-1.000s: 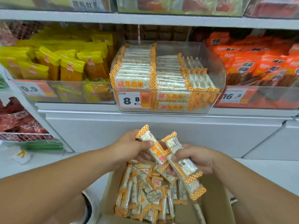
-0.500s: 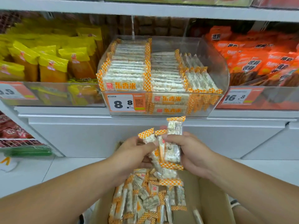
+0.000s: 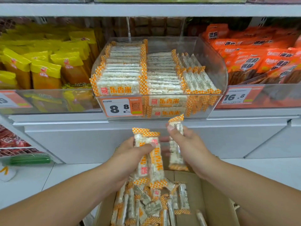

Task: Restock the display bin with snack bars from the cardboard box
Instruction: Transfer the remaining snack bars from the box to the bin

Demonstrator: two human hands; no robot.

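a: item one, left hand (image 3: pixel 128 158)?
b: closed around a small bunch of bars (image 3: pixel 149 158), thumb across the front, held above the box (image 3: pixel 216 201). long axes ran roughly 12 to 6, orange checked ends at top and bottom, printed faces toward the camera. judged: gathered as a stack so they could go into the bin (image 3: pixel 210 62) together.

a: item two, right hand (image 3: pixel 187 144)?
b: pinched one single bar (image 3: pixel 175 144), thumb near its upper end. axis also near 12 to 6, top tipped slightly toward 1. it sat just beside the left bunch, apart from it. judged: split off to be oriented or placed on its own.

a: item three, box?
b: cardboard, at 6 o'clock, flaps open. loose bars inside lay jumbled, mostly 12 to 6, some skewed. plenty left.

a: item four, bin?
b: clear, at 12 o'clock on the shelf, price tag (image 3: pixel 122 106) reading 8.8 on its front. left and middle rows lay flat with axes 9 to 3; the right row ran front to back. space showed at the right rear, above the lower rows.

a: so held bars needed turning?
b: judged yes, for the left or middle rows; not for the right row. neither hand had reached the bin.
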